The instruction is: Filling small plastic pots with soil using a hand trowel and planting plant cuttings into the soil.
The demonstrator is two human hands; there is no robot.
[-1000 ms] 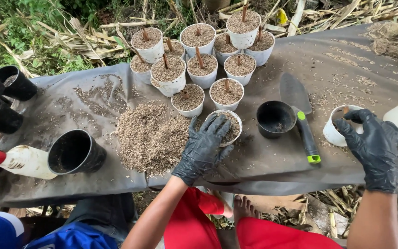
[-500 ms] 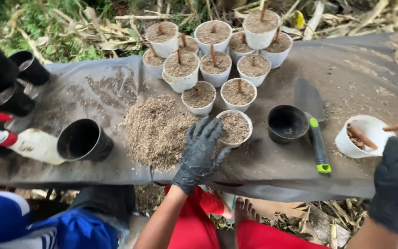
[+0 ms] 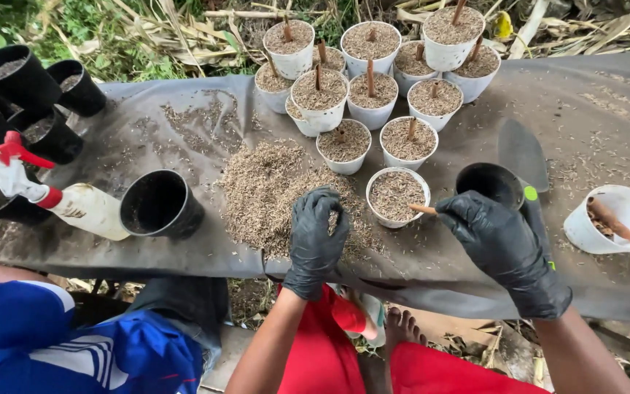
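The right hand, in a black rubber glove, pinched a short brown stick cutting between thumb and forefinger, its tip resting at the 3 o'clock edge of a small white plastic cup filled with grainy husk mix — the only filled cup in view with no stick standing in it. The left hand, gloved the same, lay at about 8 o'clock of that cup with its fingers curled loosely together on the loose heap of tan husk mix spread over the dark plastic sheet. At 12 o'clock a cluster of white cups already filled, most with an upright stick, suggested most of the planting was done; the nearest cup was not yet stuck. Left over, by the look of it: an empty black pot just at 3 o'clock, a white tub holding spare brown sticks farther out, and a larger empty black pot at 9 o'clock beside a white spray bottle with a red trigger. A second person's blue sleeve showed at 7 o'clock — idle, apart from the work.
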